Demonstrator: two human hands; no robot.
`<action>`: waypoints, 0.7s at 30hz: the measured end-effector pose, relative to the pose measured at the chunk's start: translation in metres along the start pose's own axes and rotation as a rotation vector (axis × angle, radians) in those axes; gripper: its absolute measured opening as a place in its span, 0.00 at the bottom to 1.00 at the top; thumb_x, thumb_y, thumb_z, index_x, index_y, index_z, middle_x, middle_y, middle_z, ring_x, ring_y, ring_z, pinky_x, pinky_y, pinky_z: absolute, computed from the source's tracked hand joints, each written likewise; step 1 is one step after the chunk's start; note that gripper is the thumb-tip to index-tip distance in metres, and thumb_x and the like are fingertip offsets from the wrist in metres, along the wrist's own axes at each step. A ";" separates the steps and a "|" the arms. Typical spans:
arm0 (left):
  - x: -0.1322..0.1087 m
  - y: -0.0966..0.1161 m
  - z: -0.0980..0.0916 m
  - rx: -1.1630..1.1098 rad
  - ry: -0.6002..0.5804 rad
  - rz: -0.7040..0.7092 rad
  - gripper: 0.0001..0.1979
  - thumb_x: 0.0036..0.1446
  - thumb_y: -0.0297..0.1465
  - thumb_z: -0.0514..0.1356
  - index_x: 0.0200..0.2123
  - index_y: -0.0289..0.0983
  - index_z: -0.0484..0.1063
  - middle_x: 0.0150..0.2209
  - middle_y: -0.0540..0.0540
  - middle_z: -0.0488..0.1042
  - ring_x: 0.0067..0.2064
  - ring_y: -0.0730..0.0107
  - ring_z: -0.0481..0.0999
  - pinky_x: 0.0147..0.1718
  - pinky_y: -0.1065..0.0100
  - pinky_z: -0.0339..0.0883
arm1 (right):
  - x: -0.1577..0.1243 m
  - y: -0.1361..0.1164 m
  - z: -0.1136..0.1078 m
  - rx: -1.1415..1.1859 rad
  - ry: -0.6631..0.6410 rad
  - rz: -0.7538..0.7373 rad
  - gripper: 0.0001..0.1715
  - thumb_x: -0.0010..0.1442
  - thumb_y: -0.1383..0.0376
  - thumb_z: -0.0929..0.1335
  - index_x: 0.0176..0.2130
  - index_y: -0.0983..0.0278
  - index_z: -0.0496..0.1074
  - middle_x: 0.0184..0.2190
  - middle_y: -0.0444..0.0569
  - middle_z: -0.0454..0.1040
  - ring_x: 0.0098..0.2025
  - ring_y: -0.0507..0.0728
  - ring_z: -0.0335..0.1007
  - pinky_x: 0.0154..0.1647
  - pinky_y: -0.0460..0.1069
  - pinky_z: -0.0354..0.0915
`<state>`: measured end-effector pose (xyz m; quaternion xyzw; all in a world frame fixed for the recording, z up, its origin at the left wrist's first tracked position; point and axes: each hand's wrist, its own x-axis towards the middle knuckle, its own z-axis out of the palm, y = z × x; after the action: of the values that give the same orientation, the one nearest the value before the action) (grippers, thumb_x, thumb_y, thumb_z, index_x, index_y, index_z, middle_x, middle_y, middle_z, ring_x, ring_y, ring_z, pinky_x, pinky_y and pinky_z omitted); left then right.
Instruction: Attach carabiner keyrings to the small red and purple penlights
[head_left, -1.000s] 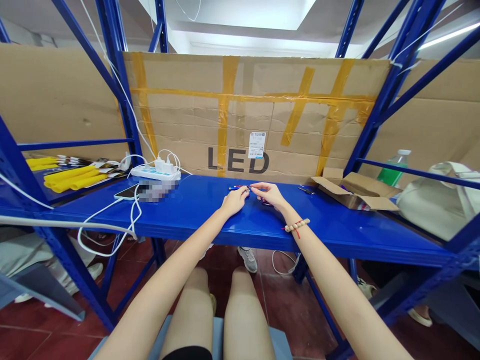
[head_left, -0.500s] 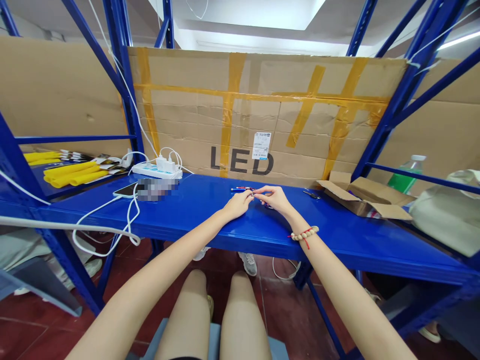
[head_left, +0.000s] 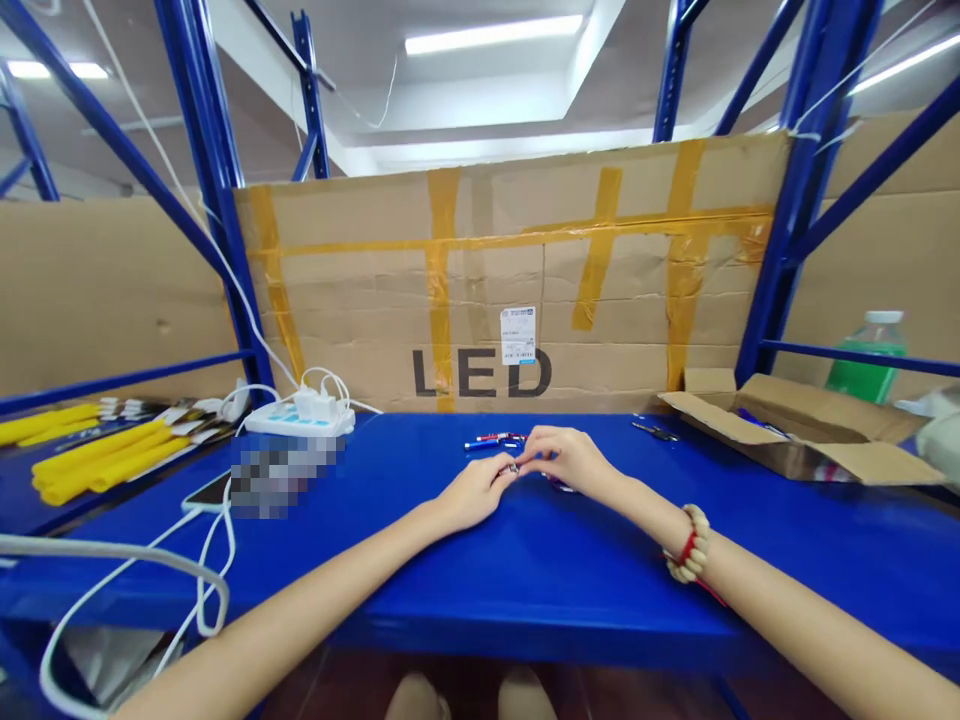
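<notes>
My left hand [head_left: 474, 492] and my right hand [head_left: 571, 460] meet at the middle of the blue metal shelf [head_left: 540, 580]. Both pinch a tiny metallic part [head_left: 514, 467] between their fingertips; I cannot make out what it is. A few thin red and blue wire pieces [head_left: 491, 440] lie on the shelf just behind the hands. A small dark item shows under my right hand. My right wrist wears a beaded bracelet [head_left: 688, 546] with a red cord.
A taped cardboard sheet marked LED [head_left: 480, 370] stands behind. At left are a white power strip [head_left: 300, 418] with chargers, white cables [head_left: 202, 560], a phone [head_left: 206, 490] and yellow tubes [head_left: 90, 460]. At right sit an open carton [head_left: 795, 435], small tweezers [head_left: 652, 430] and a green bottle [head_left: 866, 360].
The camera has tilted up and come closer, so the shelf fills more of the view and my legs have dropped out. My hands remain pinched together on the small part.
</notes>
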<state>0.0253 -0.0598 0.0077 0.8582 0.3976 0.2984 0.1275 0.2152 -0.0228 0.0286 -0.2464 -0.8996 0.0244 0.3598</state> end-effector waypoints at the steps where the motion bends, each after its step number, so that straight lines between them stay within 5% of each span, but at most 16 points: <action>1: 0.004 -0.004 0.001 -0.014 -0.015 0.009 0.12 0.62 0.32 0.46 0.39 0.36 0.67 0.35 0.47 0.73 0.35 0.69 0.71 0.38 0.68 0.64 | 0.002 0.003 -0.001 -0.041 -0.011 -0.045 0.12 0.55 0.57 0.68 0.30 0.62 0.77 0.28 0.46 0.73 0.30 0.51 0.70 0.28 0.44 0.60; 8: 0.025 -0.018 0.003 -0.098 -0.046 0.061 0.14 0.64 0.33 0.42 0.44 0.36 0.63 0.42 0.45 0.71 0.43 0.69 0.69 0.45 0.66 0.63 | 0.010 0.030 -0.007 -0.226 -0.015 -0.187 0.15 0.61 0.58 0.63 0.33 0.61 0.77 0.30 0.45 0.75 0.26 0.48 0.69 0.26 0.42 0.57; 14: 0.027 -0.014 0.006 -0.038 -0.178 0.048 0.14 0.64 0.32 0.42 0.35 0.36 0.65 0.34 0.47 0.71 0.36 0.70 0.69 0.39 0.69 0.63 | 0.002 0.038 -0.001 -0.357 -0.139 -0.288 0.24 0.66 0.60 0.56 0.30 0.63 0.75 0.29 0.45 0.74 0.21 0.46 0.65 0.21 0.44 0.51; 21: 0.032 -0.023 0.013 -0.070 -0.100 -0.047 0.13 0.63 0.31 0.42 0.32 0.36 0.64 0.33 0.47 0.70 0.35 0.69 0.68 0.37 0.68 0.62 | 0.001 0.036 0.006 -0.327 -0.193 -0.101 0.21 0.64 0.57 0.59 0.31 0.61 0.75 0.30 0.44 0.76 0.25 0.48 0.69 0.22 0.43 0.53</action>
<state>0.0359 -0.0207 0.0001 0.8575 0.4001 0.2657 0.1842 0.2262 0.0105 0.0172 -0.2528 -0.9331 -0.1166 0.2275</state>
